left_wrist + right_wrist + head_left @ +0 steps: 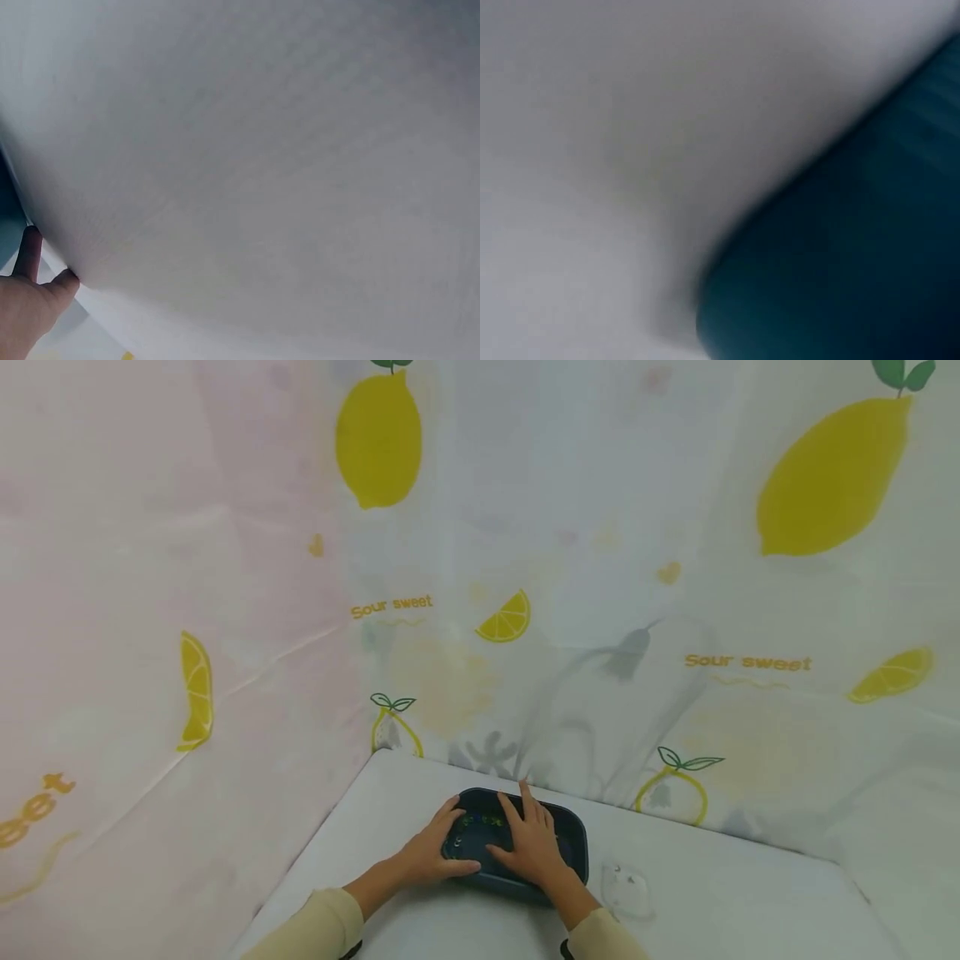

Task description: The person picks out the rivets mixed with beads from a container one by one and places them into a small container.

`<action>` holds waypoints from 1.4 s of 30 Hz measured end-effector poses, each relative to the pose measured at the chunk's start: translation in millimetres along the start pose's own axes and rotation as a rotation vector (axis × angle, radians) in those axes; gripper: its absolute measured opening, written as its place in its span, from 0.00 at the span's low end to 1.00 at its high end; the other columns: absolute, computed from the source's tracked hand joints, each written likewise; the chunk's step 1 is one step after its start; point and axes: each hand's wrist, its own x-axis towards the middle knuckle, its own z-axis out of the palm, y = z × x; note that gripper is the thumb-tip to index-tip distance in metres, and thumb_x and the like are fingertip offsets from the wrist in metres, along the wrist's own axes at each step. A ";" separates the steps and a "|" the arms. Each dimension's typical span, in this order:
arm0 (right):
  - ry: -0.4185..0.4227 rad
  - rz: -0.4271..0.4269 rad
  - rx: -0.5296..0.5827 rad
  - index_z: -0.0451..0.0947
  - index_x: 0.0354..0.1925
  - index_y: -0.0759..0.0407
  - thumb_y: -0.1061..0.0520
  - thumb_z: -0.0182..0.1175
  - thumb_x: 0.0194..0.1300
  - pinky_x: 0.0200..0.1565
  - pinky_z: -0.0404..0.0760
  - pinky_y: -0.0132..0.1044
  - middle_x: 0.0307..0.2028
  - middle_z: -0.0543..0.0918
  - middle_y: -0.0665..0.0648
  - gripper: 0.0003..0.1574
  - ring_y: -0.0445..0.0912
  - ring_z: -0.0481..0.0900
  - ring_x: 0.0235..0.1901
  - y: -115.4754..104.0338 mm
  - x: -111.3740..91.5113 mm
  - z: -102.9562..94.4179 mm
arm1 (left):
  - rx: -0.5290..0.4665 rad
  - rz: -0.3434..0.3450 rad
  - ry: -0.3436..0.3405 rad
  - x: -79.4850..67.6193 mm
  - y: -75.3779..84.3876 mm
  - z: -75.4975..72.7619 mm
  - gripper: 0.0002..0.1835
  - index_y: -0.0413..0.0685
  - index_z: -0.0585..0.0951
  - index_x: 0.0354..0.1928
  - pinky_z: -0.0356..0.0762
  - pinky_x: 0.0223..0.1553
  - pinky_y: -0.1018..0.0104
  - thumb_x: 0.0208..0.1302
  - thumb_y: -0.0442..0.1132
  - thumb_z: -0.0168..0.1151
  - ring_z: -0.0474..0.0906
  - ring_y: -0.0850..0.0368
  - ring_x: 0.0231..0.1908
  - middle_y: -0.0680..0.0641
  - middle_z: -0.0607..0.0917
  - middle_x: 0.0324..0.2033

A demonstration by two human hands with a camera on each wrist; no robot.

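Observation:
A dark blue tray (501, 883) with rounded corners stands on the white table. Small colored bits, beads or rings by their look, lie inside it in a curved row (480, 820); they are too small to tell exactly. At the tray's left end is my left hand (423, 855), fingers and thumb spread over the rim. Over the right half reaches my right hand (534, 847) with its fingers spread, hiding part of the inside. The left wrist view shows part of a hand (30, 311) at its left edge. Blurred in the right wrist view is the tray's outer side (840, 255).
Right of the tray, a clear, flat piece (627, 890) lies on the white tabletop (720, 893). A curtain with lemon prints (600, 568) hangs behind the table and along its left side.

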 end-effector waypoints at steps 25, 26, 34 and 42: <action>-0.228 0.090 0.449 0.83 0.46 0.61 0.57 0.72 0.56 0.37 0.80 0.36 0.37 0.86 0.55 0.19 0.46 0.82 0.36 -32.7 51.9 35.1 | 0.012 0.016 0.065 5.5 0.3 -8.4 0.55 0.44 0.55 0.76 0.68 0.59 0.33 0.56 0.65 0.67 0.64 0.38 0.70 0.44 0.49 0.78; -0.237 0.082 0.451 0.83 0.44 0.61 0.58 0.72 0.55 0.36 0.80 0.35 0.35 0.86 0.55 0.17 0.45 0.83 0.35 -33.0 52.6 36.4 | 0.009 0.018 0.061 5.3 -0.2 -7.7 0.55 0.44 0.54 0.77 0.67 0.59 0.31 0.57 0.65 0.67 0.63 0.37 0.70 0.44 0.49 0.78; -0.311 0.079 0.381 0.84 0.38 0.61 0.58 0.73 0.53 0.37 0.79 0.36 0.33 0.84 0.54 0.13 0.45 0.81 0.34 -31.9 40.7 38.8 | -0.041 0.022 0.027 3.4 0.2 5.7 0.55 0.43 0.53 0.77 0.62 0.61 0.29 0.57 0.64 0.67 0.57 0.35 0.73 0.41 0.47 0.78; -0.306 0.054 0.416 0.86 0.32 0.60 0.61 0.71 0.56 0.34 0.80 0.32 0.29 0.87 0.53 0.04 0.42 0.83 0.30 -32.2 40.9 38.2 | -0.057 0.013 0.031 1.9 2.0 5.6 0.55 0.43 0.53 0.77 0.62 0.64 0.32 0.58 0.64 0.67 0.55 0.35 0.73 0.41 0.46 0.78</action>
